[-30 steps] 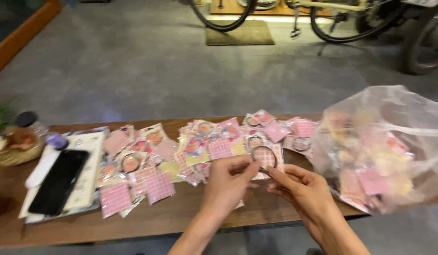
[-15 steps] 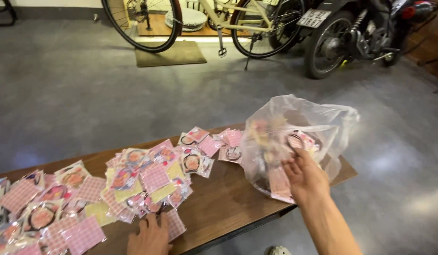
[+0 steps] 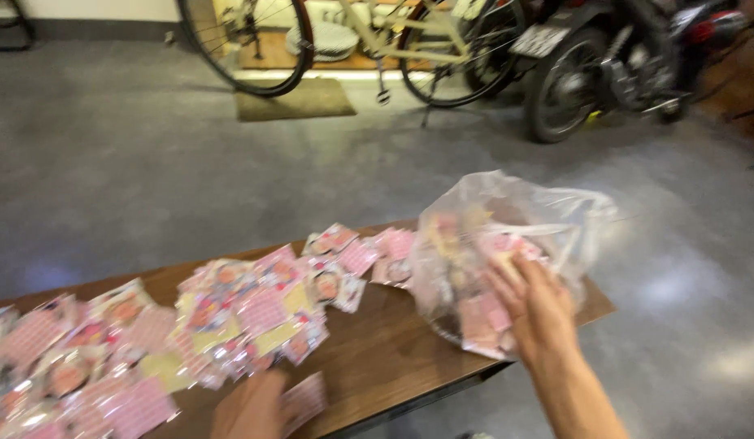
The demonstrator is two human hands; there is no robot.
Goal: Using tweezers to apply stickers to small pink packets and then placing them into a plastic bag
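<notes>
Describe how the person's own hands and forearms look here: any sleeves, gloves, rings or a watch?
Both hands are bare. The right hand and its forearm show no sleeve, glove, ring or watch. The left hand is motion-blurred and cut off by the frame edge, so its wrist cannot be checked.

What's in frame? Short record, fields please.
surface: wooden table
left hand: low at the table's near edge, on a small pink packet; blurred
right hand: fingers spread on the clear bag at the table's right end
bag contents: more pink packets
packets: many, spread across the table's left and middle
background: bicycle, motorbike, doormat, grey floor
</notes>
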